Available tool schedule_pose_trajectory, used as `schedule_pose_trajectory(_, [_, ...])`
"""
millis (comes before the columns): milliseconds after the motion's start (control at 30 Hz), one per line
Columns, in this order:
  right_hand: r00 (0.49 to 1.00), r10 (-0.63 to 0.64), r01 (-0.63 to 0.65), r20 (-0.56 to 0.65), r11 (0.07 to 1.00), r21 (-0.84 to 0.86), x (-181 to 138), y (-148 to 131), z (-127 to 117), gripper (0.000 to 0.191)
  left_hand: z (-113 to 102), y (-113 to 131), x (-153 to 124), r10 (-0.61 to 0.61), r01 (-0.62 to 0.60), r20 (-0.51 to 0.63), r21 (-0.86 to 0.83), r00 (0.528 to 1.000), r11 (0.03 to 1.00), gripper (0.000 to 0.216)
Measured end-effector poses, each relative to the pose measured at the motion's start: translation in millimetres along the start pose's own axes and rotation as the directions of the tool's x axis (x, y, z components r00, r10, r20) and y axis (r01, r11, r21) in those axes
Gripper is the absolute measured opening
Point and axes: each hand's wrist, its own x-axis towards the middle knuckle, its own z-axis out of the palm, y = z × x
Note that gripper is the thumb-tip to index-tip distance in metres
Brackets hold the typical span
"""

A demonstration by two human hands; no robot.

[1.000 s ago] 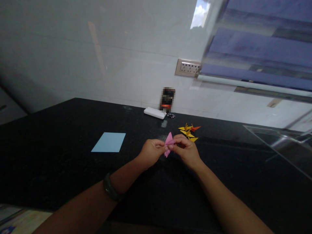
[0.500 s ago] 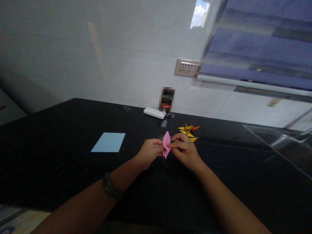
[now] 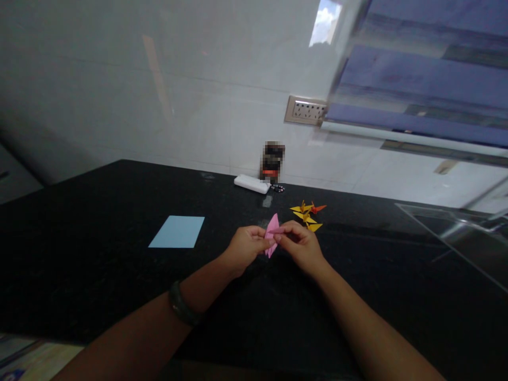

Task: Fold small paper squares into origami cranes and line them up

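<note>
A small pink folded paper (image 3: 272,229) is held upright just above the black countertop (image 3: 99,275), pinched from both sides. My left hand (image 3: 246,247) grips its left edge with closed fingers, a dark band on that wrist. My right hand (image 3: 301,244) pinches its right side, thumb and fingers pressed together at the fold. Both hands meet at the middle of the counter.
A light blue paper square (image 3: 177,232) lies flat to the left. Yellow and orange folded paper cranes (image 3: 306,214) sit just behind my right hand. A white oblong object (image 3: 252,183) and a dark item stand by the wall. A wall socket (image 3: 306,110) is above.
The pink paper tilted and shifted slightly between my fingers as they worked the fold; both hands stayed in the same place.
</note>
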Motion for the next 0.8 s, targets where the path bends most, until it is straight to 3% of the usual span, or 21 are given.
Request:
schedule_pose_trajectory(100, [0.989, 0.143, -0.146, 0.03, 0.979, 0.145, 0.1, 2.8, 1.3, 0.01, 0.5, -0.3, -0.3, 0.023, -0.023, -0.01, -0.002, 1.0, 1.0, 0.026])
schedule_pose_trajectory(167, [0.984, 0.173, -0.179, 0.047, 0.963, 0.202, 0.3, 3.8, 1.2, 0.011, 0.7, -0.5, -0.4, 0.003, -0.003, -0.003, -0.024, 1.0, 1.0, 0.027])
schedule_pose_trajectory(333, [1.0, 0.001, 0.001, -0.027, 0.996, 0.086, 1.7, 3.5, -1.3, 0.004, 1.3, 0.2, -1.3, -0.074, 0.077, 0.028, -0.12, 0.997, 0.99, 0.028])
schedule_pose_trajectory(467, [0.995, -0.091, 0.091, -0.026, 0.996, -0.008, 2.7, 2.5, -2.7, 0.008, 0.0, 0.4, -0.6, -0.045, 0.048, 0.03, -0.094, 0.999, 0.994, 0.026])
schedule_pose_trajectory(600, [0.992, -0.127, 0.127, 0.012, 0.989, -0.077, 2.6, 0.6, -4.0, 0.015, -1.6, 0.2, 0.9, -0.018, 0.017, -0.009, -0.057, 1.0, 0.998, 0.025])
schedule_pose_trajectory(800, [0.979, -0.182, 0.192, 0.091, 0.975, -0.116, 1.4, -1.2, -7.7, 0.019, -2.1, 0.8, 1.1, -0.063, 0.064, 0.009, -0.098, 0.998, 0.993, 0.014])
